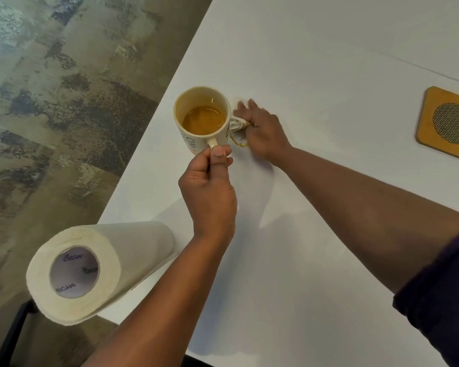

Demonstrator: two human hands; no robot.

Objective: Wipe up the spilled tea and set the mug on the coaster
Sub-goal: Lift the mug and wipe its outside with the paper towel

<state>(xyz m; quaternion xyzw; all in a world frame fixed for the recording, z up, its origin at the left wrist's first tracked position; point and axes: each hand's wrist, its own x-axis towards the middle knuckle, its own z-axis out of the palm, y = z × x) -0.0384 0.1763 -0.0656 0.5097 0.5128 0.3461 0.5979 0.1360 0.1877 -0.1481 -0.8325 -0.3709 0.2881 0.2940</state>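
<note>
A cream mug [196, 107] half full of amber tea is held by its handle in my left hand [210, 186], lifted near the table's left edge. Just right of the mug, my right hand [263, 128] presses a crumpled white paper towel [237, 124] onto the table, with some fingers curled over it and others stretched out. A thin yellow arc of spilled tea [239, 143] shows beside the towel, and a faint stain lies by my fingertips. A square wooden coaster [429, 120] with a round mesh centre lies at the far right.
A roll of paper towel [101, 266] lies on its side at the white table's [329, 234] near left corner, overhanging the edge. Patterned carpet floor [64, 102] is left of the table. A dark chair part shows at the bottom left.
</note>
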